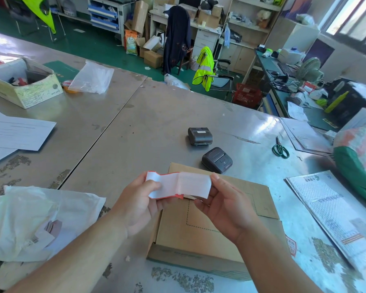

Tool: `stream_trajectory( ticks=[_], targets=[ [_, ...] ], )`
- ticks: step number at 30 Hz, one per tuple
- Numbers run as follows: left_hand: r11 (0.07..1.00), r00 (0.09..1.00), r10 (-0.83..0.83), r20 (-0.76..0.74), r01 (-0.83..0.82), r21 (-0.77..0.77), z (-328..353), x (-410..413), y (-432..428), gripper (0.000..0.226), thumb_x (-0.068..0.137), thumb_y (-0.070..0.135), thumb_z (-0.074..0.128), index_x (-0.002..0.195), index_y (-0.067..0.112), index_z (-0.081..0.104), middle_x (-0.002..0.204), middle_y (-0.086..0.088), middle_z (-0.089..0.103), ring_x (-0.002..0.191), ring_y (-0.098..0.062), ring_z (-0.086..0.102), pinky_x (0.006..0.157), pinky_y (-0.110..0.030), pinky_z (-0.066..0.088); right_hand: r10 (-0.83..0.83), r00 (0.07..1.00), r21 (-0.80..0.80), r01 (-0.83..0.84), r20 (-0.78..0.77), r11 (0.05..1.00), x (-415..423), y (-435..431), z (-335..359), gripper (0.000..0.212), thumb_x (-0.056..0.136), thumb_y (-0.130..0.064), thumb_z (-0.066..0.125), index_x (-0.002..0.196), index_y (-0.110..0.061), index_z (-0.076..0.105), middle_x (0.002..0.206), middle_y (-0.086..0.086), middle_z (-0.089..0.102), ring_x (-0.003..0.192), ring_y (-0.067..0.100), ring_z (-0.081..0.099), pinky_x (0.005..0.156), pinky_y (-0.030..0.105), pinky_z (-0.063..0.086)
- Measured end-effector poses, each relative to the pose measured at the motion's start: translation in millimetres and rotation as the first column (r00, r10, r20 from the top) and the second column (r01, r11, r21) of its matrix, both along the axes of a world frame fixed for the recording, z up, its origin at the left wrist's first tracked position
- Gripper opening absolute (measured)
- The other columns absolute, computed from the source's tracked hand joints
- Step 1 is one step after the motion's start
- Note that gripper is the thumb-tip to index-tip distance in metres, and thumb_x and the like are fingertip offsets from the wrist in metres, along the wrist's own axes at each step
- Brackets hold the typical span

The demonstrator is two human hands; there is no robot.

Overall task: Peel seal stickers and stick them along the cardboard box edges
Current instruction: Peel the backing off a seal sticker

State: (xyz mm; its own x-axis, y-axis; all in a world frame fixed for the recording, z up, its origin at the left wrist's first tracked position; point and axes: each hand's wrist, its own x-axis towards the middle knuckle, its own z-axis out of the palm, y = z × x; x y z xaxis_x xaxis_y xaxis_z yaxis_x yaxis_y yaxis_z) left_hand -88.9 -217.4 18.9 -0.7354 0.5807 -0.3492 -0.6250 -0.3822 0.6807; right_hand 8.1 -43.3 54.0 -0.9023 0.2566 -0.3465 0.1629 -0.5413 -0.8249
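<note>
Steel table (156, 115) with cardboard box (199, 246), far printer (200, 135), near printer (217, 160), scissors (280, 149), paper sheets (15, 132), clear plastic bag (91, 78).

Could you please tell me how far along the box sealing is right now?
Done: one red-printed sticker seems to sit by the right edge of the cardboard box. In hand: the left hand and right hand pinch a sticker strip above the box, apparently peeling it. Left: the box's other visible edges show no stickers yet.
</note>
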Motion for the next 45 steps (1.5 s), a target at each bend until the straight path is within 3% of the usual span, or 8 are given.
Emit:
stream_trajectory(
  ticks=[12, 15, 19, 23, 28, 35, 40, 45],
  targets=[
    [0.979, 0.984, 0.179, 0.001, -0.178, -0.101, -6, -15, -10, 0.047, 0.094, -0.013, 0.034, 0.119, 0.014, 0.064, 0.092, -0.005, 0.057, 0.068, -0.016, 0.049, 0.064, -0.028, 0.04, -0.199, 0.978, -0.064, 0.203, 0.06, 0.977, -10, -2, -1, 0.022, 0.084, -0.029, 0.066, 0.094, -0.009, 0.07, 0.081, 0.008, 0.065, 0.073, 0.022, 0.061, 0.06, 0.029, 0.049],
    [0.986, 0.987, 0.159, 0.008, -0.158, -0.061, -6, -18, -12, 0.027, 0.101, 0.012, 0.043, 0.116, 0.013, 0.066, 0.079, -0.002, 0.049, 0.058, -0.01, 0.039, 0.056, -0.023, 0.031, -0.245, 0.966, -0.063, 0.25, 0.075, 0.966, -13, -5, 0, 0.027, 0.097, -0.024, 0.058, 0.078, -0.012, 0.072, 0.071, 0.004, 0.063, 0.061, 0.017, 0.062, 0.06, 0.029, 0.044],
    [1.0, 0.998, 0.014, 0.062, -0.016, 0.027, -4, -19, -20, 0.054, 0.101, 0.046, 0.032, 0.122, 0.011, 0.068, 0.076, -0.001, 0.049, 0.06, -0.011, 0.031, 0.061, -0.028, 0.022, -0.269, 0.958, -0.068, 0.276, 0.097, 0.959, -17, -10, 1, 0.025, 0.098, -0.024, 0.058, 0.076, -0.014, 0.062, 0.066, 0.001, 0.058, 0.057, 0.016, 0.058, 0.06, 0.029, 0.041],
    [0.998, 0.998, 0.041, -0.04, -0.043, -0.048, -4, -18, -21, 0.035, 0.102, 0.014, 0.042, 0.131, 0.023, 0.06, 0.078, 0.0, 0.039, 0.062, -0.01, 0.035, 0.064, -0.026, 0.025, -0.258, 0.961, -0.075, 0.266, 0.099, 0.961, -19, -13, 2, 0.024, 0.098, -0.024, 0.057, 0.076, -0.015, 0.062, 0.067, 0.001, 0.057, 0.057, 0.015, 0.056, 0.06, 0.029, 0.04],
    [0.997, 0.995, 0.017, -0.095, -0.024, -0.071, -1, -15, -20, 0.039, 0.091, 0.015, 0.057, 0.129, 0.021, 0.054, 0.061, 0.004, 0.033, 0.057, -0.009, 0.033, 0.059, -0.021, 0.038, -0.259, 0.961, -0.088, 0.268, 0.098, 0.96, -24, -17, 5, 0.026, 0.098, -0.023, 0.057, 0.074, -0.014, 0.063, 0.066, 0.001, 0.056, 0.056, 0.015, 0.055, 0.061, 0.03, 0.039],
    [0.994, 0.992, -0.047, -0.12, 0.035, -0.1, 12, -14, -18, 0.024, 0.104, 0.005, 0.038, 0.112, 0.01, 0.06, 0.096, -0.007, 0.07, 0.066, -0.014, 0.066, 0.061, -0.024, 0.056, -0.246, 0.959, -0.065, 0.257, 0.141, 0.964, -25, -18, 10, 0.023, 0.097, -0.023, 0.058, 0.076, -0.014, 0.064, 0.063, 0.0, 0.057, 0.055, 0.015, 0.054, 0.059, 0.029, 0.039],
    [0.955, 0.943, -0.071, -0.324, -0.03, -0.295, 7, -19, -12, 0.019, 0.103, 0.017, 0.045, 0.106, 0.019, 0.064, 0.075, 0.004, 0.055, 0.049, -0.008, 0.03, 0.049, -0.021, 0.023, -0.258, 0.945, -0.055, 0.274, 0.203, 0.96, -24, -18, 14, 0.027, 0.098, -0.022, 0.057, 0.072, -0.014, 0.059, 0.061, 0.0, 0.053, 0.054, 0.014, 0.049, 0.058, 0.028, 0.038],
    [0.806, 0.697, -0.311, -0.646, -0.166, -0.568, 13, -15, -9, 0.032, 0.072, 0.046, 0.078, 0.099, 0.037, 0.062, 0.063, 0.007, 0.04, 0.059, 0.001, 0.043, 0.057, -0.008, 0.034, -0.254, 0.938, -0.06, 0.275, 0.236, 0.96, -22, -18, 16, 0.026, 0.096, -0.022, 0.058, 0.072, -0.015, 0.055, 0.06, 0.0, 0.052, 0.054, 0.015, 0.048, 0.058, 0.029, 0.037]
  ],
)
